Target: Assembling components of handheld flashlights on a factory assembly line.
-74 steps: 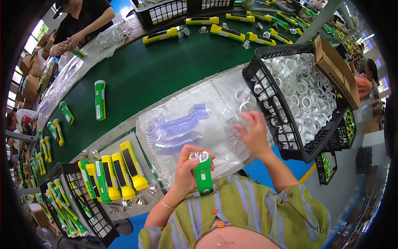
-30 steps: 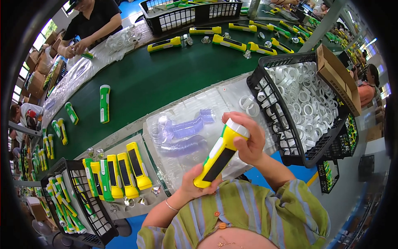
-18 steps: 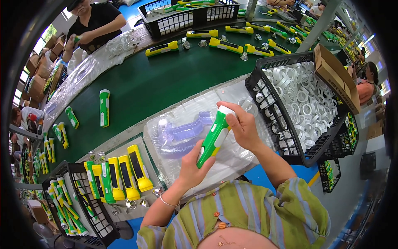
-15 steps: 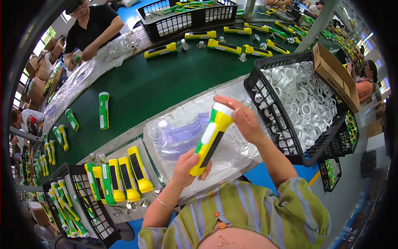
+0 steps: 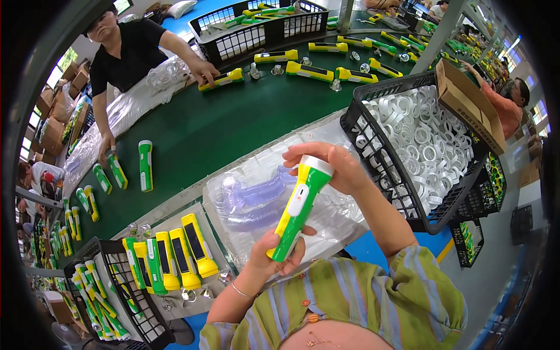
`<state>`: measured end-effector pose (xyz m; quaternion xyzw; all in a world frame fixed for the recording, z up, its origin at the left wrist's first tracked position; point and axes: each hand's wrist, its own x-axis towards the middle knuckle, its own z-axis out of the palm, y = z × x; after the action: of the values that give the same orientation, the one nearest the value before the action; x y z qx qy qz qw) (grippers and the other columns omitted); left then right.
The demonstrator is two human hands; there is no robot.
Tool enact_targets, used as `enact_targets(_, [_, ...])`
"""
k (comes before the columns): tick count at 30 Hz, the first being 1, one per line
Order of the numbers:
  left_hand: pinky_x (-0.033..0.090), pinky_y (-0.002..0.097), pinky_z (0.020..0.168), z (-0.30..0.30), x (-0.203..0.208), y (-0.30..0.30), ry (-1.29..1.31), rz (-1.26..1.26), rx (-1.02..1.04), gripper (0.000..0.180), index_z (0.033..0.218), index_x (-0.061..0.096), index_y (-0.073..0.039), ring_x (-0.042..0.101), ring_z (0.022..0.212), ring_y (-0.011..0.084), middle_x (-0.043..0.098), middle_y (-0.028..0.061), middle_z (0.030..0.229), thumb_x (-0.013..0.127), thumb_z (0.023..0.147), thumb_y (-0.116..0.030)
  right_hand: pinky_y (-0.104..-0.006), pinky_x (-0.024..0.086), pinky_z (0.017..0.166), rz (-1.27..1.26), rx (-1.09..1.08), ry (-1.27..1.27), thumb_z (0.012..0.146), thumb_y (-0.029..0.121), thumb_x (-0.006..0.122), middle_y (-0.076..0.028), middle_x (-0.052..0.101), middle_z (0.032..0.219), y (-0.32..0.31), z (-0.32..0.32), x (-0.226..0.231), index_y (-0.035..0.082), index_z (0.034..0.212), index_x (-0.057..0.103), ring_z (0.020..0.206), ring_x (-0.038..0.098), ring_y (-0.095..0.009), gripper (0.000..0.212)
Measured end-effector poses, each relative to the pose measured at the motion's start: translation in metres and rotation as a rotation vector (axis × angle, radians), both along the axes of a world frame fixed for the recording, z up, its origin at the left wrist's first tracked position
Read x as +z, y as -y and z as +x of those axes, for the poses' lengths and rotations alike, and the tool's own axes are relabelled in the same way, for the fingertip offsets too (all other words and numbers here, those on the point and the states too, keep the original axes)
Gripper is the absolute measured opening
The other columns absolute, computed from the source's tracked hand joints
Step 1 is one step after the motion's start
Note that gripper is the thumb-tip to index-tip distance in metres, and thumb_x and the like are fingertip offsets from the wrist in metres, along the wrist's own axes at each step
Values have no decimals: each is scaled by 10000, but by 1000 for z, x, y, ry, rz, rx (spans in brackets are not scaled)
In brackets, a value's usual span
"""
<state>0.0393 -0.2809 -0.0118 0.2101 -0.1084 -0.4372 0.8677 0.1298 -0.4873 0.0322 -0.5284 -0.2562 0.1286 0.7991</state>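
One green-and-yellow plastic flashlight point(image 5: 298, 209) is clasped low by the left hand point(image 5: 269, 252); its white plastic ring point(image 5: 318, 164) is half-encircled by the right hand point(image 5: 345, 168), pinch unclear.

Green striped top point(image 5: 373, 297), orange buttons point(image 5: 313, 318), bracelet point(image 5: 240, 290)

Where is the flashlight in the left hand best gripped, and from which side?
Likely by the slim lower end of the flashlight, coming from below and the left, where the left hand wraps it. It narrows there and tilts, its wider, white-rimmed head up and right, beside the right hand.
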Motion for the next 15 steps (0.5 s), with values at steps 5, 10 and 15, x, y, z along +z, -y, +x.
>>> enact_targets(5, [406, 238, 431, 15, 14, -1, 108, 393, 91, 479, 1122, 435, 73, 511, 497, 132, 542, 94, 700, 631, 768, -185, -351, 470, 790, -115, 49, -50, 901, 280, 469, -137, 602, 908, -10, 23, -8, -32, 1031, 573, 859, 582, -215, 354])
enact_targets(10, [439, 261, 518, 66, 19, -19, 431, 904, 286, 376, 1062, 476, 1, 523, 571, 112, 548, 40, 723, 657, 770, -151, -271, 448, 699, -146, -36, 5, 886, 196, 456, -74, 592, 777, -38, 79, -6, 3, 870, 583, 755, 555, -143, 232])
enact_targets(15, [450, 283, 620, 158, -20, -67, 775, 1470, 777, 371, 1033, 483, -1, 559, 682, 163, 557, 57, 755, 660, 745, -153, -311, 432, 849, -718, -547, 231, 850, 330, 562, -138, 571, 1040, -33, 189, -51, 6, 1040, 590, 973, 548, -235, 377])
